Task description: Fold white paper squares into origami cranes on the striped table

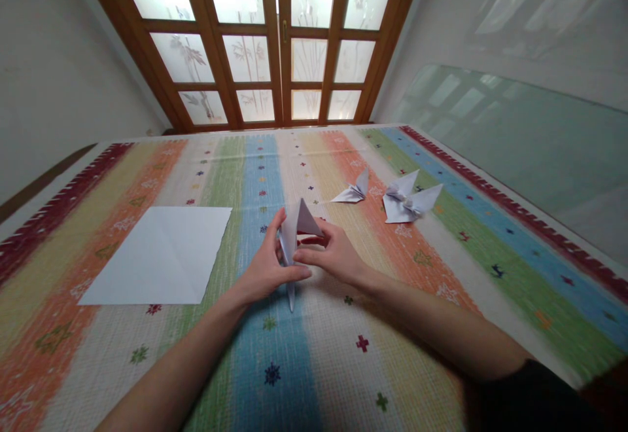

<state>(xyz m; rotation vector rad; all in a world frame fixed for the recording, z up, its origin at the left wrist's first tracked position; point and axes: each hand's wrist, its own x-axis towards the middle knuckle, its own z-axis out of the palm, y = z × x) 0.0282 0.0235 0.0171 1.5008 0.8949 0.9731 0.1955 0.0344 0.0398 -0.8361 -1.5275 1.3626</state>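
Your left hand [262, 268] and right hand [339, 252] pinch a crisp, white folded-paper piece [291, 228], its creased flaps tapering to points, over a striped, coarse-textured tablecloth [338, 366].

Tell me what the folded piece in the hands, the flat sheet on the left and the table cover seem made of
Folded piece: white paper, matte, by its sharp creases and thin flaps. Flat sheet: likely similar matte paper, given its faint fold lines and ragged right edge. Table cover: probably woven cloth, fibre unclear, from its grainy, dull texture.
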